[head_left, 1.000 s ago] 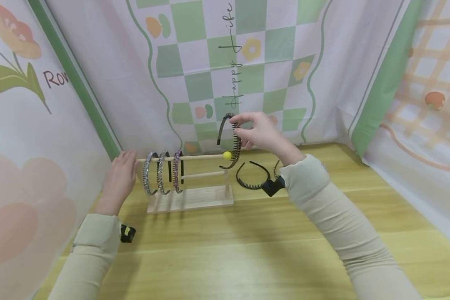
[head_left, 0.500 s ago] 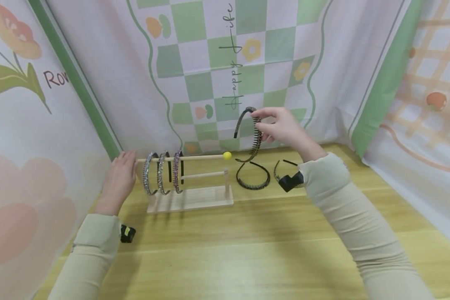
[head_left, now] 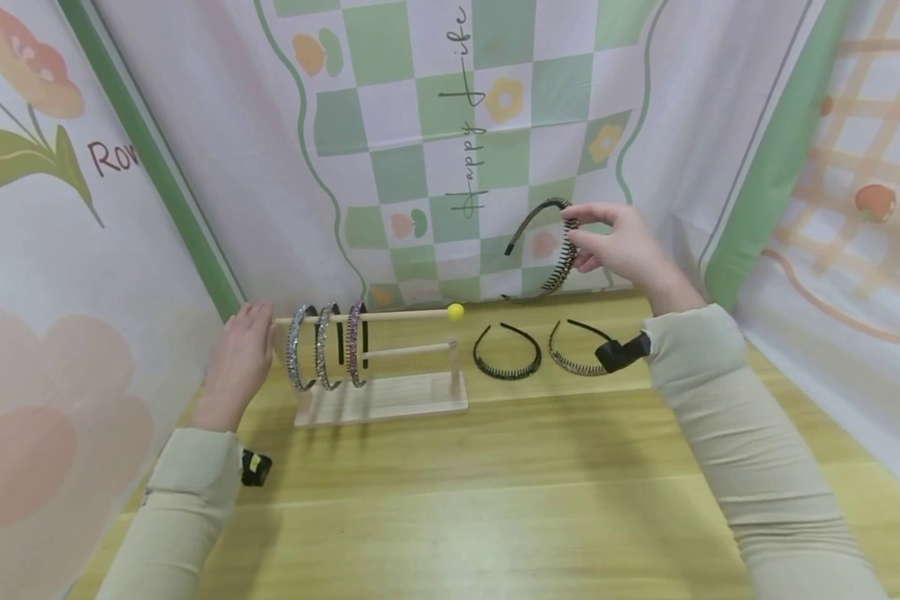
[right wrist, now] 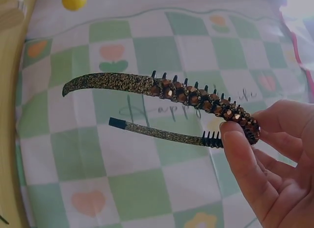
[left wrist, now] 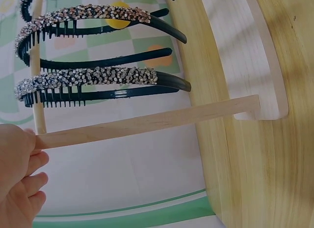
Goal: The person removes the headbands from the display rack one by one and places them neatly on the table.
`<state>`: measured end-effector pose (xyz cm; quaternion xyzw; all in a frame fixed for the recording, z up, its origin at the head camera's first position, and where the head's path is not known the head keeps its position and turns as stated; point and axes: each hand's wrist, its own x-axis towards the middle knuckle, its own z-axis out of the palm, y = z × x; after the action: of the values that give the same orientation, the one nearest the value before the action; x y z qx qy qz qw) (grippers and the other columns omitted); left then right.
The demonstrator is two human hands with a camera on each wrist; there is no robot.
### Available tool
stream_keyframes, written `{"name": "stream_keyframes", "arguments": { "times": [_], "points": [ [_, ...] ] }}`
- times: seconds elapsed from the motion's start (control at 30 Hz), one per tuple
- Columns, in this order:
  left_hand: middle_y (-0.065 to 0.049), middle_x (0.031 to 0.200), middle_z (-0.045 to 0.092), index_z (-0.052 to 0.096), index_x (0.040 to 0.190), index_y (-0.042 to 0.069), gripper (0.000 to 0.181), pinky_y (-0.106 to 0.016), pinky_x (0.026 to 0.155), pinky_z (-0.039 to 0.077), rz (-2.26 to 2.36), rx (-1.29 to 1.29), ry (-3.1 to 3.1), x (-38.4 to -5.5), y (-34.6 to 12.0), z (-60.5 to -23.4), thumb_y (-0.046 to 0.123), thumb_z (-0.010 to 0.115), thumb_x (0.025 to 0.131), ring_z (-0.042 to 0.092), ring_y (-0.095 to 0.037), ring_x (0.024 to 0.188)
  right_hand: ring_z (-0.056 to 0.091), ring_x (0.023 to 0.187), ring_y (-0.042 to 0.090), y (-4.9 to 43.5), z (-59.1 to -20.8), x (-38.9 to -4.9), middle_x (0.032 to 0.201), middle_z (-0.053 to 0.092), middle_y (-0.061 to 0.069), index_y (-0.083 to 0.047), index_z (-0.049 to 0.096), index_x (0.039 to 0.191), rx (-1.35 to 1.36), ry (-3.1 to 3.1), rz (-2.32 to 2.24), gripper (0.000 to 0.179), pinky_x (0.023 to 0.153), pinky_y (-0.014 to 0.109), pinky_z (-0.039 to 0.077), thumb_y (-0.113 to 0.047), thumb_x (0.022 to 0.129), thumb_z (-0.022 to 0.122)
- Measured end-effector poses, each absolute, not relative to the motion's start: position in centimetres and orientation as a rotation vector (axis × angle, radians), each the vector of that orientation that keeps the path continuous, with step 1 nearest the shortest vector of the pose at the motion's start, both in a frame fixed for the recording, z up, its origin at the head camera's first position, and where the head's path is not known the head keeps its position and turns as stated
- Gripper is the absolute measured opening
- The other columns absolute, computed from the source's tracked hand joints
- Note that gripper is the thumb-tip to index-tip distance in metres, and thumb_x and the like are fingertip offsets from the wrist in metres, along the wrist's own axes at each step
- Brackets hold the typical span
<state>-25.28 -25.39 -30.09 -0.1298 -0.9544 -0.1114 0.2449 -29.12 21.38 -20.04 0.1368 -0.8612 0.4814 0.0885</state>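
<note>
Out over the back of the table, my right hand [head_left: 622, 242] pinches a toothed headband [right wrist: 196, 98] between thumb and fingers. Brown faceted beads cover its band, and its ends point left, away from the hand. My left hand [head_left: 236, 358] grips the top left end of a wooden headband stand [head_left: 382, 402], its fingers curled by the upright in the left wrist view. On the stand's upper rod hang three glittery headbands: two silvery ones [head_left: 294, 346] at the left and a purple-pink one [head_left: 352, 342] to their right. A yellow ball [head_left: 456, 312] caps the rod's right end.
Right of the stand, a black toothed headband [head_left: 506, 372] lies on the wooden table [head_left: 435, 517]. Beside it lies another headband [head_left: 570, 364], partly covered by the right wrist camera [head_left: 621, 353]. A printed curtain [head_left: 495, 150] hangs close behind.
My right hand has moved right and slightly up with the beaded headband, from around the yellow rod end to clear of it. The left hand has stayed on the stand.
</note>
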Motion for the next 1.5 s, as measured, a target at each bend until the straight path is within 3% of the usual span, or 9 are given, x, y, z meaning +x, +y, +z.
{"name": "stream_keyframes", "arguments": {
  "times": [0.17, 0.4, 0.63, 1.0, 1.23, 1.5],
  "points": [
    [-0.033, 0.131, 0.039, 0.038, 0.129, -0.013, 0.037, -0.054, 0.107, 0.019, -0.302, -0.36, -2.593, -25.3, -25.4, -30.1, 0.007, 0.039, 0.099, 0.032, -0.046, 0.124, 0.062, 0.067, 0.012, 23.4, -20.4, -29.4, 0.123, 0.049, 0.016, -0.004, 0.045, 0.134, 0.332, -2.527, 1.471, 0.044, 0.065, 0.025, 0.056, -0.014, 0.093, 0.055],
    [-0.032, 0.132, 0.038, 0.037, 0.13, -0.013, 0.038, -0.053, 0.108, 0.017, -0.301, -0.356, -2.598, -25.4, -25.4, -30.2, 0.007, 0.039, 0.098, 0.03, -0.046, 0.125, 0.063, 0.064, 0.012, 26.0, -21.4, -30.0, 0.128, 0.045, 0.017, -0.001, 0.043, 0.134, 0.303, -2.389, 1.632, 0.045, 0.063, 0.024, 0.056, -0.009, 0.092, 0.055],
    [-0.032, 0.133, 0.036, 0.036, 0.132, -0.013, 0.039, -0.052, 0.109, 0.015, -0.308, -0.347, -2.61, -25.4, -25.4, -30.1, 0.009, 0.036, 0.1, 0.028, -0.046, 0.126, 0.062, 0.065, 0.014, 28.4, -22.8, -30.5, 0.109, 0.053, 0.005, 0.0, 0.041, 0.134, 0.2, -2.27, 1.78, 0.046, 0.064, 0.024, 0.056, -0.006, 0.091, 0.056],
    [-0.032, 0.134, 0.036, 0.035, 0.132, -0.012, 0.039, -0.051, 0.109, 0.014, -0.299, -0.344, -2.627, -25.4, -25.5, -30.1, 0.008, 0.038, 0.099, 0.027, -0.046, 0.127, 0.061, 0.062, 0.013, 31.9, -25.7, -31.3, 0.104, 0.053, 0.0, -0.003, 0.041, 0.135, 0.012, -2.183, 1.868, 0.047, 0.062, 0.022, 0.056, -0.004, 0.091, 0.055],
    [-0.032, 0.134, 0.036, 0.034, 0.132, -0.012, 0.039, -0.052, 0.109, 0.016, -0.287, -0.338, -2.628, -25.3, -25.6, -30.1, 0.009, 0.037, 0.099, 0.029, -0.045, 0.126, 0.061, 0.065, 0.01, 33.4, -27.4, -31.5, 0.104, 0.051, -0.002, -0.001, 0.037, 0.138, -0.046, -2.248, 1.782, 0.049, 0.067, 0.023, 0.055, -0.006, 0.092, 0.053],
    [-0.031, 0.136, 0.034, 0.034, 0.133, -0.011, 0.04, -0.05, 0.11, 0.013, -0.3, -0.339, -2.638, -25.3, -25.5, -30.1, 0.011, 0.035, 0.1, 0.027, -0.046, 0.127, 0.061, 0.061, 0.006, 35.1, -30.0, -31.6, 0.09, 0.055, -0.011, 0.004, 0.031, 0.138, -0.081, -2.237, 1.79, 0.05, 0.065, 0.02, 0.055, -0.002, 0.093, 0.049]
  ]
}}
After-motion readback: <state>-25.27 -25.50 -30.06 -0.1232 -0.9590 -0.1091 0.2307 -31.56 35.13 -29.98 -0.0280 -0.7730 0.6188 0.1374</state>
